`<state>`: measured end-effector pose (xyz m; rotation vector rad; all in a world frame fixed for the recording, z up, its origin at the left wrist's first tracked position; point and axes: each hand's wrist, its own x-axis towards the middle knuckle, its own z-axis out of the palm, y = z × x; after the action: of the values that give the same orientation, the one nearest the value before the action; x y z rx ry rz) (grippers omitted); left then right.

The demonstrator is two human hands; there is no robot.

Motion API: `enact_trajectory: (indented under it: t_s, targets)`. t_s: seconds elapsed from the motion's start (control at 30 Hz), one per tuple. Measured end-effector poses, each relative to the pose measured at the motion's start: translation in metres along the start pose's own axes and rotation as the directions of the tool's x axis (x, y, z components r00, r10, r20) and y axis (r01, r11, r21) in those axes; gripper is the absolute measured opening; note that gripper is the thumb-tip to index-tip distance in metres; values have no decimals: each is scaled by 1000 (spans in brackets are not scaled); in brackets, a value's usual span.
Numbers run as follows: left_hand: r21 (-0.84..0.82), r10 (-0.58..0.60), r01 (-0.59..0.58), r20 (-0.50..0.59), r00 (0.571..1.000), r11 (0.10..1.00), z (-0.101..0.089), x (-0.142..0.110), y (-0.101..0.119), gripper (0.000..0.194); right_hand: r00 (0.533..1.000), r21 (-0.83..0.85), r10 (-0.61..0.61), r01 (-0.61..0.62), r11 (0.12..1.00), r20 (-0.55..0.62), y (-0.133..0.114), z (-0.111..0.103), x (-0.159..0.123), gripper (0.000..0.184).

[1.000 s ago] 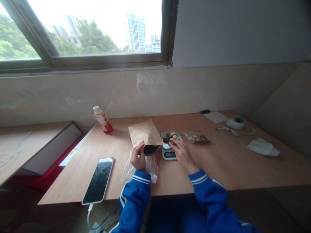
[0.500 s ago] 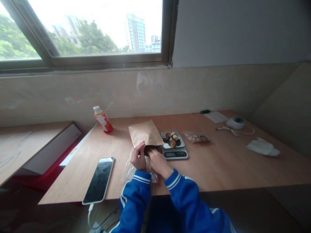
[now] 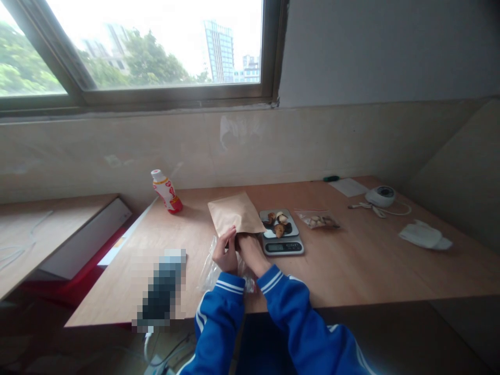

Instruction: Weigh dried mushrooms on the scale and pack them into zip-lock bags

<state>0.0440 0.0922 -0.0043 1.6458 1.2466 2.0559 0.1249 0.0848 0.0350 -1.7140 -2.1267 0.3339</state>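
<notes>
A brown paper bag lies with its mouth toward me. My left hand pinches the near edge of that mouth between thumb and fingers. Deep in the opening is my right hand, its fingers hidden by the paper. Just right of the bag stands a kitchen scale, carrying several dark, brown and pale dried pieces; its display is too small to read. Crumpled clear plastic spreads beneath my wrists.
Right of the scale lies a clear pouch of pale pieces. Farther right are a white round device with a cable and a white cloth-like item. A red-and-white bottle stands at back left, above a cabled phone.
My right hand has slid farther into the paper bag, so less of it shows. My left hand keeps its hold on the bag's edge.
</notes>
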Motion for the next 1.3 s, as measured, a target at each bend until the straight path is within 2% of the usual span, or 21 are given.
enact_trajectory:
  t_s: [0.3, 0.5, 0.67, 0.77, 0.87, 0.97, 1.17, 1.3]
  targets:
    - [-20, -18, 18, 0, 1000, 1000, 0, -1, -1, 15, 1000, -9, 0, -1, 1000, -28, 4, 3, -4, 32]
    - [-25, -12, 12, -1, 1000, 1000, 1, -1, -4, 14, 975, 61, -19, 34, 998, -222, 5, 6, -21, 24]
    - [-25, -11, 11, 4, 1000, 1000, 1, 1, -1, 15, 937, 313, -6, 123, 942, -348, 6, -1, -39, 19]
    - [-11, -2, 2, 9, 1000, 1000, 1, 1, 0, 16, 907, 479, 80, 143, 866, -414, 8, -8, -48, 19]
    - [-3, -4, 4, 13, 1000, 1000, 0, 1, 1, 16, 895, 608, 183, 115, 785, -406, 10, -15, -54, 18]
    - [-20, -14, 14, 16, 1000, 1000, 0, 2, 2, 16, 891, 761, 301, 73, 645, -340, 13, -19, -58, 21]
    - [-35, -16, 16, 15, 1000, 999, 1, 1, 3, 14, 860, 964, 487, 23, 263, -153, 32, -29, -69, 33]
    - [-30, -15, 15, 15, 1000, 999, 1, 0, -1, 14, 819, 987, 567, 0, 160, -92, 51, -38, -79, 38]
